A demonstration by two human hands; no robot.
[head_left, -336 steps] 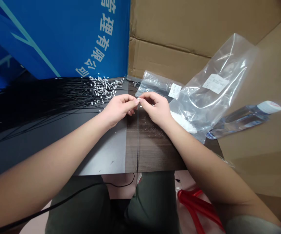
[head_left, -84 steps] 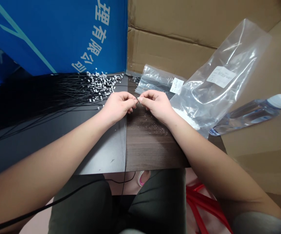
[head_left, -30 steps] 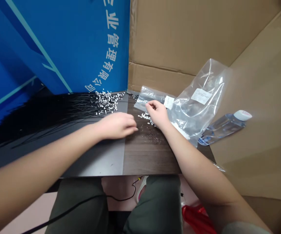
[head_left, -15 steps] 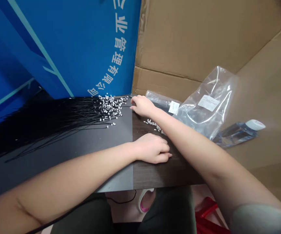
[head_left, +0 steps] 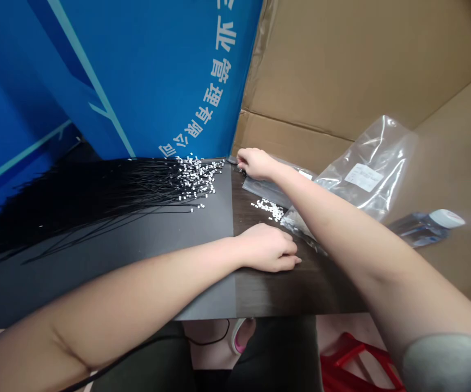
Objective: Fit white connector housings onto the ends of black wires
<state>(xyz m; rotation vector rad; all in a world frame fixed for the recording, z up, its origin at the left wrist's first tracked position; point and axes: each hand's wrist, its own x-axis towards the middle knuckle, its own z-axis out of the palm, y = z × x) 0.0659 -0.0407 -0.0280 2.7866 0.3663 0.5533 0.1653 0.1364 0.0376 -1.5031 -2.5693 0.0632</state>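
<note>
My right hand [head_left: 255, 163] is at the back of the table, its fingers curled in over the left end of a flat clear plastic bag [head_left: 268, 188]. What its fingertips hold is hidden. Nearer to me, my left hand [head_left: 268, 249] rests on the dark wood-grain tabletop with fingers folded together; anything inside them cannot be seen. Between the hands lies a scatter of small white connector housings [head_left: 268, 209]. Left of the right hand, a large bundle of thin black wires [head_left: 97, 188] ends in many white connectors [head_left: 197, 177].
A larger clear bag [head_left: 376, 188] with a white label lies under and beyond my right forearm. Farther right is a bottle [head_left: 423, 226] with a white cap. Cardboard [head_left: 341, 65] and a blue printed panel [head_left: 157, 71] wall the back. A red stool [head_left: 353, 365] shows below.
The view has shifted slightly. My right hand's fingers have closed in at the flat bag, whose left end now sits farther left under the hand. My left hand stays folded on the table.
</note>
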